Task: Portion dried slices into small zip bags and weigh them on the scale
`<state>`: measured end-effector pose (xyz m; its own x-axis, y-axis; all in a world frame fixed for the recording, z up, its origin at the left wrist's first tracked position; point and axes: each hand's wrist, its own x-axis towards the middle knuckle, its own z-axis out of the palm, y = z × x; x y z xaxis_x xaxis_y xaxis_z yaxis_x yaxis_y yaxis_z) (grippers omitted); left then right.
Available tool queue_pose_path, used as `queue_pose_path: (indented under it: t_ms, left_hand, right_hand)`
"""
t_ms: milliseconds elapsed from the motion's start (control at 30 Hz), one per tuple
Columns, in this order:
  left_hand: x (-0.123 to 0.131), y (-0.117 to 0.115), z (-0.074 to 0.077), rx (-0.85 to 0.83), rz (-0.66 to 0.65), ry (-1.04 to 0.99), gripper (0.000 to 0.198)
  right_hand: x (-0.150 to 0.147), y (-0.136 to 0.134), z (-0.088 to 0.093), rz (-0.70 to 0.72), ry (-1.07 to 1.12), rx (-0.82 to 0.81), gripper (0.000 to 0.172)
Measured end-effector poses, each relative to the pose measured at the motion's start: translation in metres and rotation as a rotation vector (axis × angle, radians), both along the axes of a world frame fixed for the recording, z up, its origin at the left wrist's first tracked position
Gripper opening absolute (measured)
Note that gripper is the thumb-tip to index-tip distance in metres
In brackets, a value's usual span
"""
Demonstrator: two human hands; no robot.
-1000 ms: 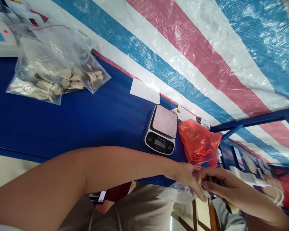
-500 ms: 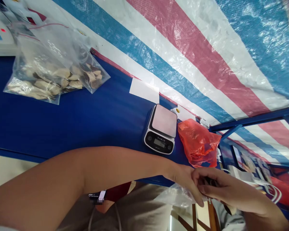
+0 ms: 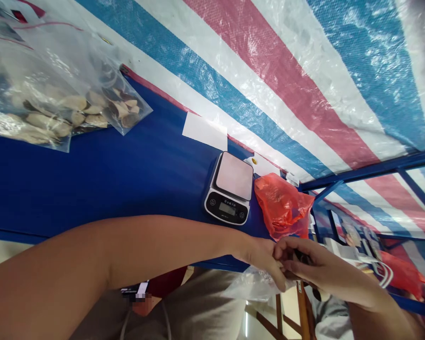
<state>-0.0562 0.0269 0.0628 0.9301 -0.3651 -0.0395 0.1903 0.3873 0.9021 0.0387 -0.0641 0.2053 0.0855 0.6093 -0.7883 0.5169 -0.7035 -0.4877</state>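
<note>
My left hand (image 3: 264,257) is closed on a clear plastic bag (image 3: 250,284), which hangs below it past the table's front edge. My right hand (image 3: 320,271) meets it fingertip to fingertip at the bag's mouth. Its fingers curl around dark dried pieces (image 3: 303,257); a pale-edged bit shows under the palm. Just beyond my hands lies a crumpled red plastic bag (image 3: 283,203). Left of that stands a white and black digital kitchen scale (image 3: 228,191) with a bare weighing plate. The fingers partly hide what passes between the hands.
Zip bags of dried pale slices (image 3: 53,118) lie at the left of the blue table (image 3: 145,174). White paper (image 3: 205,131) sits by the striped plastic sheet (image 3: 233,71). A wooden stool (image 3: 302,311) stands below at right, and a blue frame (image 3: 368,172) rises there.
The view has shifted slightly, so the table things appear further left. Both hands stay together at the bag's mouth, with small finger movements.
</note>
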Motion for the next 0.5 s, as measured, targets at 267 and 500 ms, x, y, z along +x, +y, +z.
queue_pose_path:
  t_ms: [267, 500]
  left_hand:
    - [0.005, -0.001, -0.001, -0.135, -0.011, 0.028, 0.057]
    - [0.003, 0.0, -0.004, -0.081, 0.002, -0.085, 0.051]
  right_hand:
    - [0.002, -0.004, 0.002, -0.013, -0.008, 0.099, 0.03]
    - [0.007, -0.014, 0.014, -0.041, -0.132, 0.171, 0.038]
